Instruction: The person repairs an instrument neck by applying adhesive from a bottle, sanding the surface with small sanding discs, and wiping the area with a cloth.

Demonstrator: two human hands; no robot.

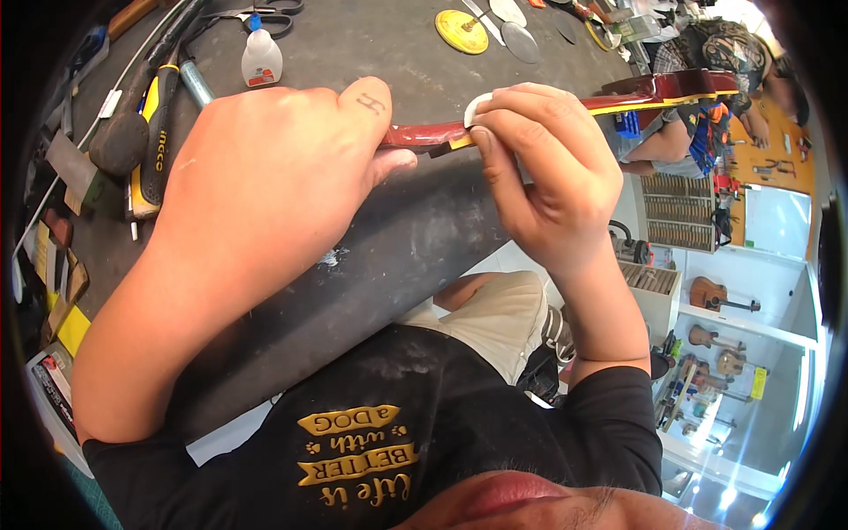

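Note:
A glossy dark-red guitar neck (pixel 424 137) with yellow tape along its edge lies across the bench, its headstock at the upper right. My left hand (pixel 265 172) is closed around its left part, thumb below it, hiding that section. My right hand (pixel 548 168) pinches a small white curved pad (pixel 475 108) against the neck's edge, just right of my left hand. A white squeeze bottle (pixel 261 60) with a blue cap stands above my left hand.
The dark bench (pixel 371 44) holds a yellow-black tool (pixel 152 146), a steel bar (pixel 196 86), scissors (pixel 265 19) and a yellow disc (pixel 461 32). A co-worker (pixel 733 66) is at the upper right. Guitars (pixel 711 296) stand in shelving at right.

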